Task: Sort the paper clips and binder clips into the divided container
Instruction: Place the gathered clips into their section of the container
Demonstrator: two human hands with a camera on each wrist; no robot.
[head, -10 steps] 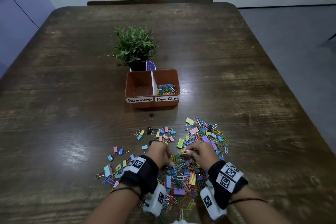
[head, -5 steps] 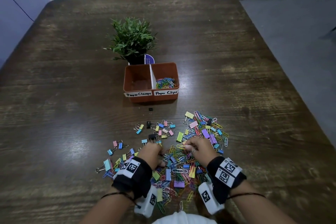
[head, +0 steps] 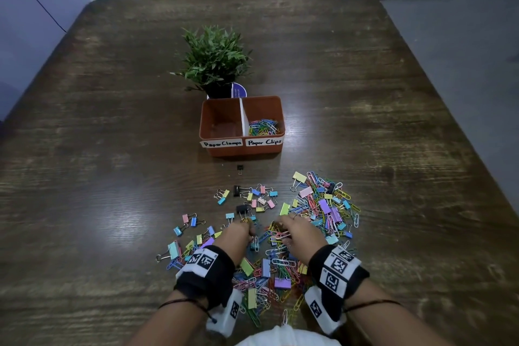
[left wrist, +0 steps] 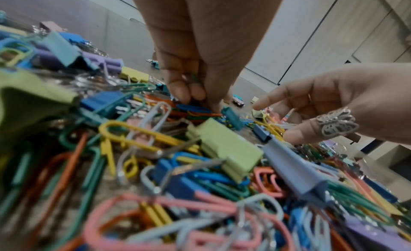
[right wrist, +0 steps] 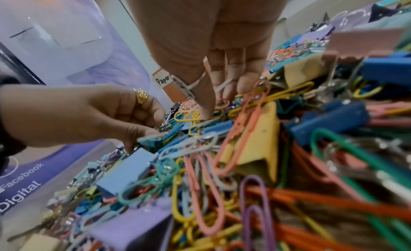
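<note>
Handling: paper clips looked light, springy and prone to tangling; binder clips stiffer, best taken by the body or wire handles.
Left hand: fingers curled, pinching small clips in the pile.
Right hand: fingertips pinched a white paper clip.
Location: pile lay on the table before the divided container.
Count: one container, two compartments; left looked bare, right held paper clips; loose clips too many to count.
</note>
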